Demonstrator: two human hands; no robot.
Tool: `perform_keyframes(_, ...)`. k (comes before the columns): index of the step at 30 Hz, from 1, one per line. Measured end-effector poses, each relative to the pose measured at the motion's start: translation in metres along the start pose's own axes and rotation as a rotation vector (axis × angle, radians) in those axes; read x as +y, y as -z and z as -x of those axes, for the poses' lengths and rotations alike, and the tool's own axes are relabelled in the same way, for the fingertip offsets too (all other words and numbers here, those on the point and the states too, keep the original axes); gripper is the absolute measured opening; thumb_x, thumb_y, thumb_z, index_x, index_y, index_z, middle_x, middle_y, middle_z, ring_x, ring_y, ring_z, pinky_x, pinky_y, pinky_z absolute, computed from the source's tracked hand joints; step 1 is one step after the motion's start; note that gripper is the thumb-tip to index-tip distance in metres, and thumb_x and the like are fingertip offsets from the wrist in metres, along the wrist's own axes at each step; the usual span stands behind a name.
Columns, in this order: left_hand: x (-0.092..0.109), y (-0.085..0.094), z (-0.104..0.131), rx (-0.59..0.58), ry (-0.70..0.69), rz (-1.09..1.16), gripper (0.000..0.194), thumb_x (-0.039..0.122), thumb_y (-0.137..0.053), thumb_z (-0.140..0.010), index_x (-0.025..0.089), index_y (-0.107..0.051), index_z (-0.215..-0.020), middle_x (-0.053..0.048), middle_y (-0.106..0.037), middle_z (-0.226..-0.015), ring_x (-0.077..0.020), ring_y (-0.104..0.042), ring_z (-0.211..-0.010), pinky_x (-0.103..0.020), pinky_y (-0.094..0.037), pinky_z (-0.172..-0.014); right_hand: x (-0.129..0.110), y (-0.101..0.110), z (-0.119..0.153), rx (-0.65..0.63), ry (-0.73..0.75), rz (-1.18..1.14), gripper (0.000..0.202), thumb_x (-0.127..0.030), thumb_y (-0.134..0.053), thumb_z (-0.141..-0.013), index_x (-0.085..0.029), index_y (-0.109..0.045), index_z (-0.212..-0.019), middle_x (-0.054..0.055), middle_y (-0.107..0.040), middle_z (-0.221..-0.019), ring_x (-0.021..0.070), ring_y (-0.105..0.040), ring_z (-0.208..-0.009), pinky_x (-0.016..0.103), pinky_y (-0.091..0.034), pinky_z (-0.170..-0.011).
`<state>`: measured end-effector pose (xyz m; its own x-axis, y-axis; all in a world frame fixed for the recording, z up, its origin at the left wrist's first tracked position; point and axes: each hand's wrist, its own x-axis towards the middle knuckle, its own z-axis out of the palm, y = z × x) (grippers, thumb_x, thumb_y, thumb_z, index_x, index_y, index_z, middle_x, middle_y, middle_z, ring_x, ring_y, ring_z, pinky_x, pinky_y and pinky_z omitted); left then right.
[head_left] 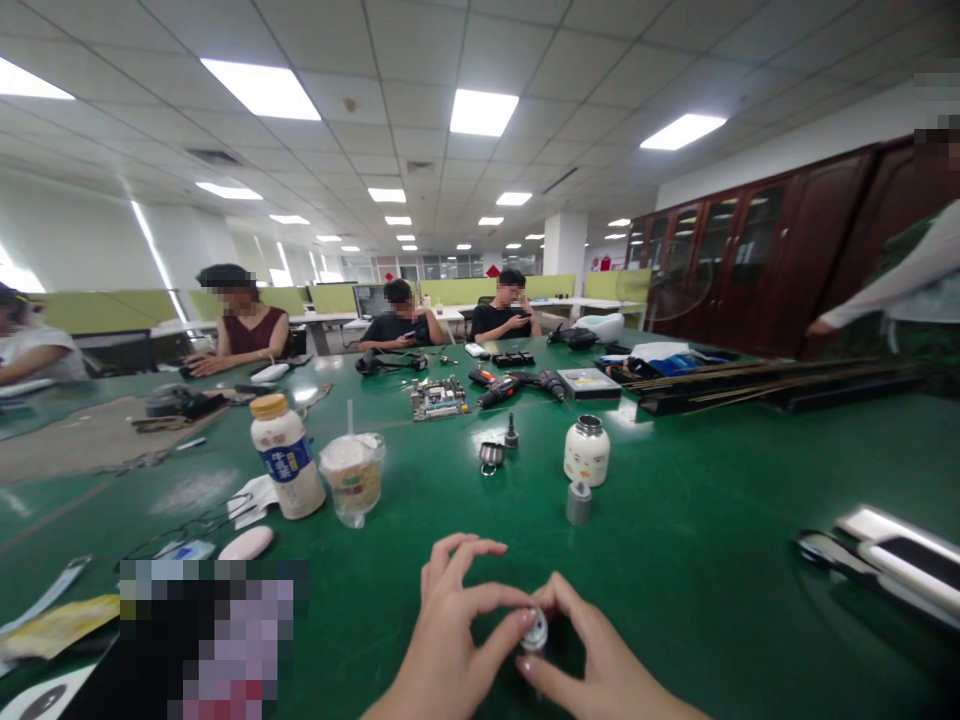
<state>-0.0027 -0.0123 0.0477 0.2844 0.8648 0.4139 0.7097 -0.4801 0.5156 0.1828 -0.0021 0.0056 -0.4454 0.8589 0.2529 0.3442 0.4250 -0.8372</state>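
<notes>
Clamps small silvery part [537, 634] in fingertips of left hand [454, 625] and right hand [597, 640]; risks dropping it through shallow grip.

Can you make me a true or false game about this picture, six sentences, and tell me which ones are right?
1. The left hand and the right hand both touch a small silvery piece. True.
2. The grey cylinder stands nearer the hands than the cream bottle. True.
3. The cream bottle is lying on its side. False: it stands upright.
4. A drink cup with a straw stands beside the orange-capped bottle. True.
5. The tabletop is red. False: the table is green.
6. The right hand is holding a drill. False: the orange-and-black drill lies farther away, and neither hand touches it.
</notes>
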Motion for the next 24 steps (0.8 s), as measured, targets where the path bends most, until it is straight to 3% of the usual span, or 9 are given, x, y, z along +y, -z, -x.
perform_keyframes(4,0.004,0.005,0.0,-0.049,-0.037,0.027,0.019,0.028,-0.064,-0.084,0.041,-0.073,-0.095,-0.002,-0.057,-0.123,-0.0319,-0.038,-0.119,-0.055,-0.035,-0.097,0.001,-0.001,0.0,0.014,0.002,-0.006,0.016,-0.022,-0.063,-0.078,-0.02,-0.051,-0.089,0.001,-0.059,-0.087,0.0185,-0.057,-0.083,0.029,-0.044,-0.077)
perform_keyframes(8,0.01,0.009,-0.002,-0.059,-0.053,0.08,0.039,0.02,-0.063,-0.082,0.037,-0.063,-0.117,-0.003,-0.06,-0.123,-0.0295,-0.042,-0.115,-0.051,-0.037,-0.096,-0.001,0.0,0.0,0.004,0.006,-0.025,0.016,-0.024,-0.063,-0.079,-0.02,-0.052,-0.089,0.002,-0.061,-0.089,0.0191,-0.058,-0.084,0.03,-0.044,-0.078)
perform_keyframes(14,0.01,0.002,-0.002,-0.041,0.002,0.131,0.042,0.017,-0.065,-0.078,0.031,-0.061,-0.117,-0.001,-0.073,-0.092,-0.0261,-0.05,-0.098,-0.044,-0.04,-0.088,-0.004,0.002,0.001,-0.006,0.002,-0.034,0.016,-0.031,-0.063,-0.081,-0.021,-0.053,-0.088,0.003,-0.061,-0.089,0.0203,-0.058,-0.086,0.031,-0.045,-0.079)
perform_keyframes(19,0.012,0.001,0.002,-0.078,-0.07,0.23,0.066,0.01,-0.059,-0.075,0.03,-0.043,-0.136,-0.003,-0.067,-0.118,-0.0252,-0.047,-0.108,-0.043,-0.037,-0.095,0.001,0.0,0.002,0.017,0.024,-0.034,0.019,-0.031,-0.063,-0.081,-0.021,-0.053,-0.093,0.003,-0.063,-0.092,0.0204,-0.059,-0.086,0.031,-0.046,-0.08)
perform_keyframes(24,0.008,0.0,0.0,-0.046,-0.004,0.195,0.058,0.012,-0.059,-0.079,0.03,-0.046,-0.132,-0.001,-0.073,-0.096,-0.0239,-0.054,-0.098,-0.044,-0.039,-0.091,0.004,-0.001,0.001,0.028,0.024,-0.014,0.015,-0.031,-0.063,-0.081,-0.021,-0.054,-0.089,0.002,-0.062,-0.088,0.0192,-0.059,-0.082,0.03,-0.047,-0.078)
